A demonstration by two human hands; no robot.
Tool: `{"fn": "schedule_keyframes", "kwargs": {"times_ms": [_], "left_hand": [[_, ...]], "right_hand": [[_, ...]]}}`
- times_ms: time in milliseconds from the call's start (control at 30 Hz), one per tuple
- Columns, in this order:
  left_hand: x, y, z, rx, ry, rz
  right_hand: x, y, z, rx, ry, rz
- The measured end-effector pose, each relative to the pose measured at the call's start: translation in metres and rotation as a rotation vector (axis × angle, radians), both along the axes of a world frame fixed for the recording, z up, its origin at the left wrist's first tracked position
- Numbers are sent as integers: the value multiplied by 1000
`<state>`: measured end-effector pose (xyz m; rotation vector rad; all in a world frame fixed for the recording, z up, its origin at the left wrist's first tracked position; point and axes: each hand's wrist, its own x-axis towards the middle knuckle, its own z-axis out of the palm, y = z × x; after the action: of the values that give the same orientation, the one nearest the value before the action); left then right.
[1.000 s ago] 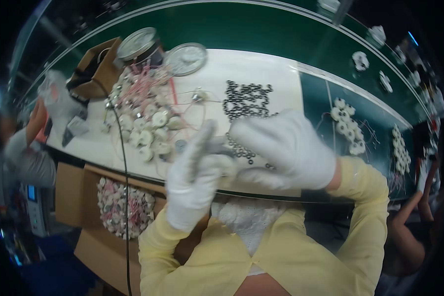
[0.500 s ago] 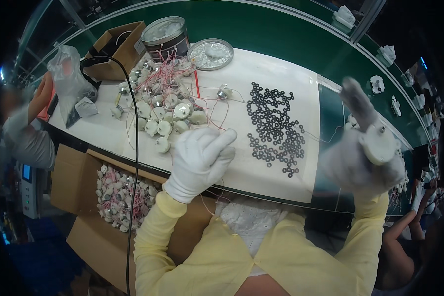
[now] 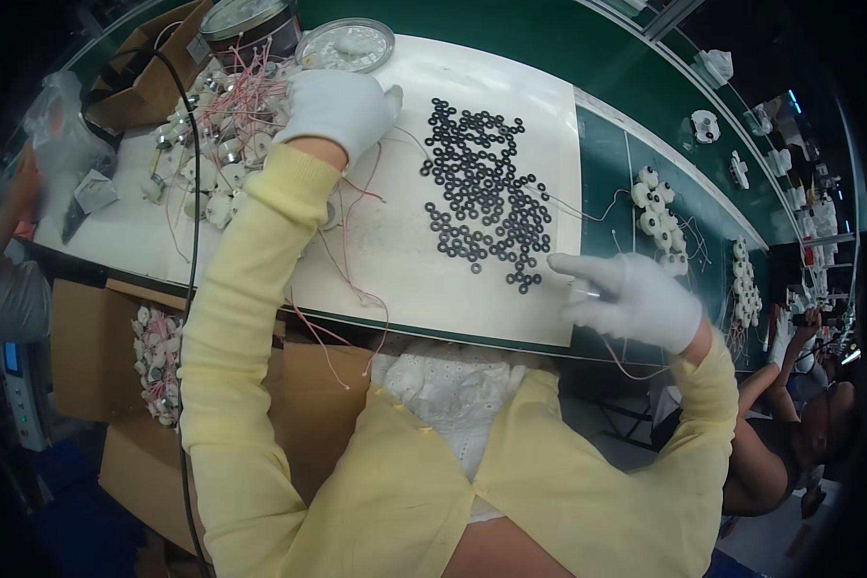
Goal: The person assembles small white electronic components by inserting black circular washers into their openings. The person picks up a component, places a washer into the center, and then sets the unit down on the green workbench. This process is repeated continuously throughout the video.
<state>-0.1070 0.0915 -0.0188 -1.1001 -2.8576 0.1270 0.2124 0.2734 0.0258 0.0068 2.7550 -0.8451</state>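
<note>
My left hand (image 3: 337, 114), in a white glove, reaches over the pile of small white and metal motors (image 3: 223, 149) with pink wires. Its thumb sticks out to the right; the other fingers are hidden, so what they hold cannot be told. At the table's right, my gloved right hand (image 3: 636, 301) is closed with the index finger stretched left. A small motor (image 3: 585, 289) shows as a shiny bit between its fingers, and a pink wire hangs below. Just left of the fingertips, many black rings (image 3: 491, 188) lie spread on the white tabletop (image 3: 539, 116).
White motors (image 3: 660, 222) stand in rows on the green surface at right. At the back left are a cardboard box (image 3: 159, 82), a tin (image 3: 250, 29) and a round lid (image 3: 347, 46). A black cable (image 3: 195, 241) crosses the left. An open carton (image 3: 77, 352) of motors stands below.
My left hand has moved from the table's front edge up and away to the motor pile. My right hand has come left and down from the green surface to beside the rings. The view has shifted.
</note>
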Motion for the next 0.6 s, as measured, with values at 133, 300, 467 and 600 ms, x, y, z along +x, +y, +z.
{"fn": "schedule_keyframes", "kwargs": {"times_ms": [133,300,467,600], "left_hand": [[48,-9,-8,118,173,-173],[91,-46,-22,433,273,-396],[97,-64,-25,495,304,-367],[91,-62,-21,627,350,-344]], "right_hand": [[17,2,-25,506,154,126],[27,6,-53,253,283,-18],[24,-3,-51,-56,207,-253],[23,-6,-49,-126,174,-283]]}}
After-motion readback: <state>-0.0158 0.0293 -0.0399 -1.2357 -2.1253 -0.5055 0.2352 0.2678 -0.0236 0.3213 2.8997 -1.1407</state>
